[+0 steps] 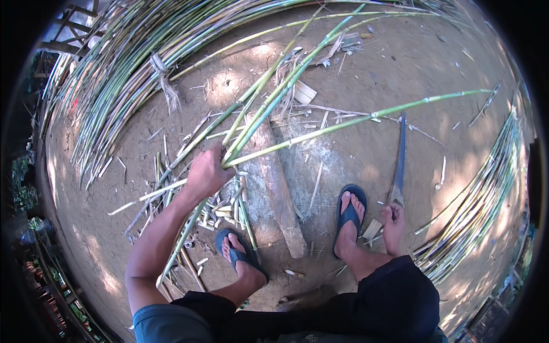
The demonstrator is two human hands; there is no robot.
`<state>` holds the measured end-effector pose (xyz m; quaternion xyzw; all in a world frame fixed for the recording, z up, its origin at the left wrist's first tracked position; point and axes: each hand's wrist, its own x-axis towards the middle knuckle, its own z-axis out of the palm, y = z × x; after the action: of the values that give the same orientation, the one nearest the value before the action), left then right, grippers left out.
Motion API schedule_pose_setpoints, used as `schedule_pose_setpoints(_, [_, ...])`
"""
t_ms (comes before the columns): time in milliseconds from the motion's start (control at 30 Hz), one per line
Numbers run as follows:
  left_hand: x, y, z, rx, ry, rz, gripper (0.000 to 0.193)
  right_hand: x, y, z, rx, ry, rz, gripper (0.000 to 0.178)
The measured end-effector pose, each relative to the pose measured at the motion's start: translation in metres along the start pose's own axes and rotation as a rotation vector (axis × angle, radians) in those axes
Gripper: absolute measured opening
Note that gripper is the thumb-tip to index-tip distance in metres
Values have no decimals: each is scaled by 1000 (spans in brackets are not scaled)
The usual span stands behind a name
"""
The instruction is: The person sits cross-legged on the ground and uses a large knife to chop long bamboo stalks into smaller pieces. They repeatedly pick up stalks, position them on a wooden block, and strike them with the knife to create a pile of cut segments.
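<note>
green and yellowish jointed stalks fan out from the left hand, whose fingers are clenched around several of them; the gathered stalks cross the middle of the scene, passing over the far part of a rough wooden log on the ground, with one stalk slanting toward the upper right. the right hand, low and to the right, has its fingers curled round the handle of a saw. the blade points away from the person, its tip just beside the slanting stalk; whether the two touch cannot be told. short cut pieces lie scattered below the left hand, left of the log. dark sandals are worn on both feet, one at either side of the log. a large bundle of stalks lies at upper left, and a smaller bundle at right, both on bare brown earth.
</note>
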<state>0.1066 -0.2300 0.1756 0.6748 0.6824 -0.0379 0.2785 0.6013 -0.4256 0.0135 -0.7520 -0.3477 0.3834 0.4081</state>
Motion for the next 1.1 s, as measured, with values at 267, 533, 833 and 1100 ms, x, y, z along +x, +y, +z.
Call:
schedule_pose_setpoints(267, [-115, 9, -42, 18, 23, -26, 43, 43, -181, 68, 281, -459, -65, 76])
schedule_pose_setpoints(533, [-258, -35, -77, 175, 170, 1, 39, 19, -340, 92, 259, -777, 291, 122])
schedule_pose_setpoints(833, [-429, -136, -104, 593, 534, -187, 21, -63, -382, 129, -58, -943, 160, 103])
schedule_pose_setpoints(1100, [-424, -148, -80, 463, 598, -101, 16, -164, -426, 85, 226, -897, -5, 82])
